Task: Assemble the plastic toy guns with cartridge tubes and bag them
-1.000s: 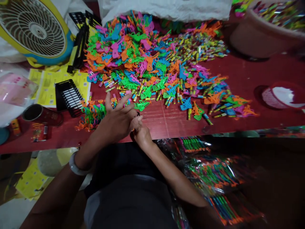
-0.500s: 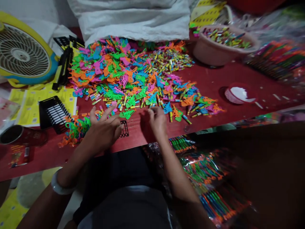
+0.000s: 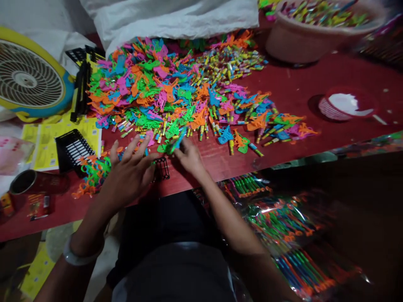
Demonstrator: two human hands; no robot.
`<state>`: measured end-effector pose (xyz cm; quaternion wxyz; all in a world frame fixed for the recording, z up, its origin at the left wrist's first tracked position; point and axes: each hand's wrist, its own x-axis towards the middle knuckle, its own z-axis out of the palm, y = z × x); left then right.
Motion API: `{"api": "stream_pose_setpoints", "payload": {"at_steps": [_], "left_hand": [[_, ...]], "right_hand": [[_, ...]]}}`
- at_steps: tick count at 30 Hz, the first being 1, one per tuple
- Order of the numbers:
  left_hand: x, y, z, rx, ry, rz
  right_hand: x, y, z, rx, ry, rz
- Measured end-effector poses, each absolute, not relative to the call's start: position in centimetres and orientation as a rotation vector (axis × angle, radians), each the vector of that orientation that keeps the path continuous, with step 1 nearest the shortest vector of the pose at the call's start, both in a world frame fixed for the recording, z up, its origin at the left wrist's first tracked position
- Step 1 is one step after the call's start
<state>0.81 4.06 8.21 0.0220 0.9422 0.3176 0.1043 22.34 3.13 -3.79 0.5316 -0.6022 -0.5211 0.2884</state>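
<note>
My right hand (image 3: 189, 159) pinches a slim blue plastic piece (image 3: 179, 140) just above the table's front part. My left hand (image 3: 128, 178) is held palm down with its fingers spread. Between the two hands lies a small black plastic grid frame (image 3: 163, 168), close to my left thumb. Behind the hands spreads a big heap of orange, green, pink and blue plastic pieces (image 3: 151, 88). Small labelled tubes (image 3: 217, 69) are mixed in on its right. To the left of my left hand is a bunch of green pieces with orange round ends (image 3: 94, 172), partly covered by it.
At the left stand a fan (image 3: 27, 77), a black slotted basket (image 3: 75, 147) and a dark cup (image 3: 36, 182) on its side. A pink tub (image 3: 302, 40) of tubes and a red basket (image 3: 338, 109) stand right. Bagged coloured sticks (image 3: 277, 218) lie below the table.
My right hand has moved left towards the black frame, and a blue piece now shows in its fingers. My left hand has spread its fingers more. The view has shifted a little.
</note>
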Motion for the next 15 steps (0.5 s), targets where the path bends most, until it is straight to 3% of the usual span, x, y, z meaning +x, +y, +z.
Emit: {"api": "stream_pose_setpoints", "payload": {"at_steps": [7, 15], "left_hand": [[0.6, 4.1, 8.2, 2.922, 0.984, 0.297], [0.7, 4.2, 8.4, 2.912, 0.988, 0.293]], "right_hand": [[17.3, 4.5, -3.7, -1.343, -1.425, 0.904], [16.6, 4.8, -5.0, -1.401, -1.42, 0.854]]}}
